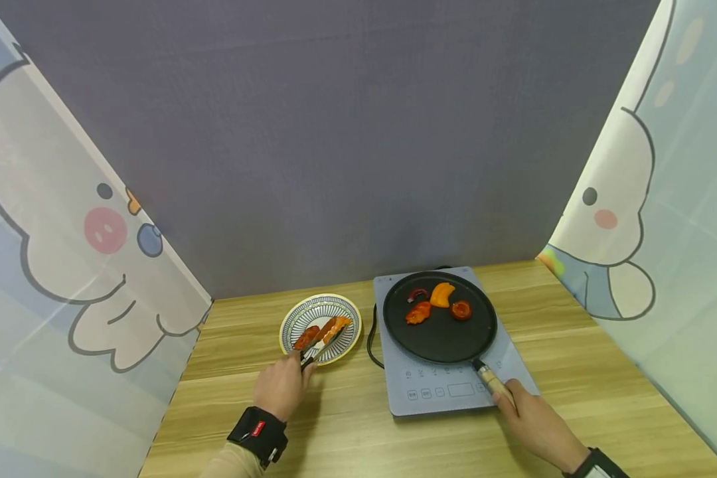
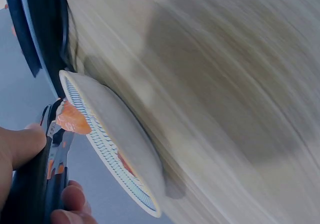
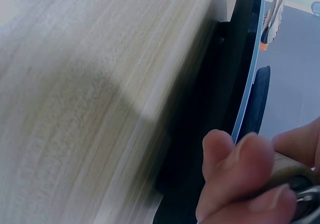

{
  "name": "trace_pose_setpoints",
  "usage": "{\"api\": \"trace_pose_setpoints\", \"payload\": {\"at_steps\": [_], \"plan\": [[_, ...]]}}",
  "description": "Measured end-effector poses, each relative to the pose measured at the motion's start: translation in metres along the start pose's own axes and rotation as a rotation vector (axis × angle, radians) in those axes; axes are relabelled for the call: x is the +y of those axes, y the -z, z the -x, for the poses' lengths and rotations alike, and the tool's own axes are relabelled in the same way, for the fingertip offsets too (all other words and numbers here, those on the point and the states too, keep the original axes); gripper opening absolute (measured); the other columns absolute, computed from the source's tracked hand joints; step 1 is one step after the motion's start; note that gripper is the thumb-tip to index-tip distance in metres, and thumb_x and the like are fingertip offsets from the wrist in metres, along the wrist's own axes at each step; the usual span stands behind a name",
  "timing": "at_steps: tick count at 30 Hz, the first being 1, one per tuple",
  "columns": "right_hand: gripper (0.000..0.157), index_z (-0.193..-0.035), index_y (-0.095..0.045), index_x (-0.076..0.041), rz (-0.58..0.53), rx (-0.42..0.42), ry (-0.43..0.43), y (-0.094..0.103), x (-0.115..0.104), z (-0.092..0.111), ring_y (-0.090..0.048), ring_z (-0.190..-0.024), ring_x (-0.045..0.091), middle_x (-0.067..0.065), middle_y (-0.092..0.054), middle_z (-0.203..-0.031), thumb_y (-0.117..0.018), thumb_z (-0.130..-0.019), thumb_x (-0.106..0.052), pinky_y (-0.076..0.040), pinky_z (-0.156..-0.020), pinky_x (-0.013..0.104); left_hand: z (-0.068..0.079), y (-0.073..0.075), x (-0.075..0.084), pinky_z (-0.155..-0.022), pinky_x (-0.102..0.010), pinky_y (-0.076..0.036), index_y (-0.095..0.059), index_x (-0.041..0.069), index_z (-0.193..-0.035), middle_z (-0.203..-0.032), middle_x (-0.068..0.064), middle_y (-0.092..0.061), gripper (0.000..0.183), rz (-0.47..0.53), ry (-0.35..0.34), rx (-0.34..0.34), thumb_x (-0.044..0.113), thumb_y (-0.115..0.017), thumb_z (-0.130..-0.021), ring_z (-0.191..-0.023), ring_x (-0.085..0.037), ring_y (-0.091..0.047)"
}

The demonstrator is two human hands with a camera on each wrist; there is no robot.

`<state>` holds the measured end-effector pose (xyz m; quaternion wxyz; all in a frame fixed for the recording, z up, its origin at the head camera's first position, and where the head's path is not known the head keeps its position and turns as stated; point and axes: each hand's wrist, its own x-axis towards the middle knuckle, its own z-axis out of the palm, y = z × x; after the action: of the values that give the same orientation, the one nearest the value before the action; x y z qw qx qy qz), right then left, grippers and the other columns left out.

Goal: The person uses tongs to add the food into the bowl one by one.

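My left hand (image 1: 281, 386) holds tongs (image 2: 31, 186) with dark handles and metal arms. Their tips are at an orange food piece (image 2: 73, 118) above a patterned white plate (image 1: 352, 335); whether they grip it firmly I cannot tell. Reddish-brown food (image 1: 307, 337) lies on the plate beside it. My right hand (image 1: 534, 421) grips the wooden handle (image 1: 494, 384) of a flat black frying pan (image 1: 442, 342). In the pan lie a yellow-orange piece (image 1: 441, 294), a red-orange piece (image 1: 419, 313), a round red piece (image 1: 461, 310) and a dark red curved piece (image 1: 417, 293).
Beneath the pan is a grey induction cooktop (image 1: 400, 398) with touch controls along its front. Its black cable (image 1: 370, 338) runs between cooktop and plate. A grey panel (image 1: 358, 146) stands behind the wooden table (image 1: 346, 431), with cartoon-printed sheets at both sides.
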<state>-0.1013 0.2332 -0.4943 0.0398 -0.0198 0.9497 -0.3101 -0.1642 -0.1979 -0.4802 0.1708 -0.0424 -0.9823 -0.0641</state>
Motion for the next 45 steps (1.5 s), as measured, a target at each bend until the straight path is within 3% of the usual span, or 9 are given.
{"api": "trace_pose_setpoints", "payload": {"at_steps": [17, 24, 29, 34, 45], "plan": [[0.027, -0.092, -0.047, -0.007, -0.010, -0.015, -0.008, 0.001, -0.002, 0.000, -0.034, -0.042, 0.006, -0.002, -0.039, -0.058, -0.045, -0.094, -0.034, -0.029, -0.038, 0.022, 0.000, 0.014, 0.029, -0.037, -0.034, -0.030, -0.056, 0.007, -0.080, -0.060, -0.004, -0.051, 0.040, 0.006, -0.068, 0.014, 0.046, -0.062, -0.080, -0.042, -0.019, -0.046], [0.025, -0.092, -0.047, -0.007, -0.008, -0.013, -0.009, 0.002, -0.002, 0.000, -0.034, -0.041, 0.006, -0.002, -0.039, -0.057, -0.045, -0.094, -0.033, -0.029, -0.037, 0.022, 0.001, 0.014, 0.040, -0.036, -0.031, -0.029, -0.057, 0.008, -0.077, -0.059, -0.002, -0.051, 0.039, 0.012, -0.122, 0.079, 0.046, -0.063, -0.079, -0.041, -0.017, -0.045], [0.025, -0.092, -0.047, -0.007, -0.012, -0.015, -0.005, 0.001, -0.002, 0.000, -0.034, -0.041, 0.006, -0.002, -0.040, -0.057, -0.046, -0.094, -0.032, -0.029, -0.037, 0.022, 0.003, 0.014, 0.049, -0.036, -0.030, -0.028, -0.057, 0.007, -0.082, -0.056, 0.000, -0.048, 0.039, 0.022, -0.143, 0.079, 0.045, -0.063, -0.080, -0.040, -0.016, -0.045], [0.025, -0.093, -0.047, -0.006, -0.009, -0.005, -0.003, 0.001, -0.001, 0.001, -0.034, -0.041, 0.006, -0.003, -0.040, -0.057, -0.046, -0.094, -0.031, -0.030, -0.037, 0.022, 0.004, 0.015, 0.058, -0.037, -0.028, -0.026, -0.054, 0.010, -0.076, -0.055, 0.003, -0.044, 0.037, 0.039, -0.160, 0.089, 0.046, -0.063, -0.080, -0.041, -0.013, -0.043], [0.026, -0.093, -0.047, -0.007, -0.011, 0.001, -0.003, 0.001, -0.001, 0.001, -0.034, -0.042, 0.006, -0.003, -0.039, -0.057, -0.046, -0.094, -0.033, -0.030, -0.038, 0.023, 0.005, 0.016, 0.076, -0.037, -0.028, -0.029, -0.056, 0.011, -0.077, -0.058, 0.002, -0.048, 0.036, 0.074, -0.177, 0.085, 0.046, -0.064, -0.079, -0.044, -0.014, -0.046]]}}
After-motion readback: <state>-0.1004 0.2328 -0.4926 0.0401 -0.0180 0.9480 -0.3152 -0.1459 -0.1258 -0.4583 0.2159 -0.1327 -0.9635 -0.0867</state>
